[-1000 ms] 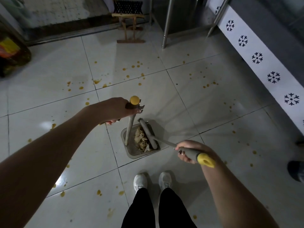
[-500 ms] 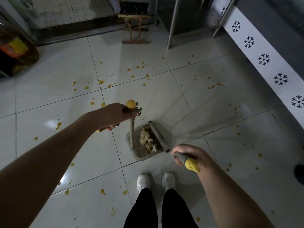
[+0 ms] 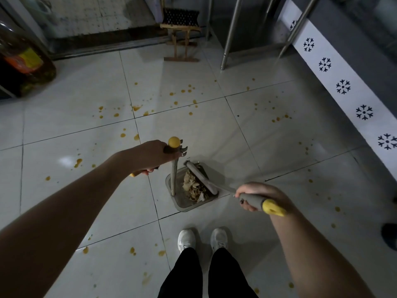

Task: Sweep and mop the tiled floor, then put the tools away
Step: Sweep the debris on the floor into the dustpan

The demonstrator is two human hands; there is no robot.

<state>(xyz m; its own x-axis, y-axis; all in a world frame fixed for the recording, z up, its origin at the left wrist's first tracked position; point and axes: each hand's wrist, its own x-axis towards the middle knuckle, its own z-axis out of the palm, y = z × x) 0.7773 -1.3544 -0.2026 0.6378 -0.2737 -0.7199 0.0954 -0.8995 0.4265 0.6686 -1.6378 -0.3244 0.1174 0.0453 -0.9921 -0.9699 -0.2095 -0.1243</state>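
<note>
- Litter (image 3: 193, 187), a pale heap of scraps, is seen lying inside the grey dustpan (image 3: 184, 204), which is set flat on the tiled floor (image 3: 64, 130) just ahead of the person's white shoes (image 3: 186, 240).
- The dustpan's upright handle (image 3: 173, 179) is gripped at its top by the left hand (image 3: 150, 157); the fingers are curled round the grip just below the yellow knob (image 3: 174, 142), and the arm is stretched forward from the lower left.
- The broom head (image 3: 200, 177), a grey bar, is laid slantwise over the pan, touching the right side of the heap, with its far end reaching past the pan's far edge.
- The broom handle (image 3: 251, 200) is clasped by the right hand (image 3: 257, 195), fingers wrapped round the grey grip; the yellow end cap (image 3: 274, 207) is left sticking out behind the hand.
- The two hands are held apart, with the pan between them.
- Orange spots (image 3: 137, 108) are scattered over many tiles, both ahead of the pan and near the feet.
- A small wooden stool (image 3: 180, 29) with a dark patterned seat is stood at the far wall, with slanted metal legs (image 3: 231, 33) just to its right.
- A white band (image 3: 343, 89) printed with dark snowflake motifs is run along the right side.
- A large bottle (image 3: 23, 67) of dark liquid with an orange and yellow label is seen at the far left.
</note>
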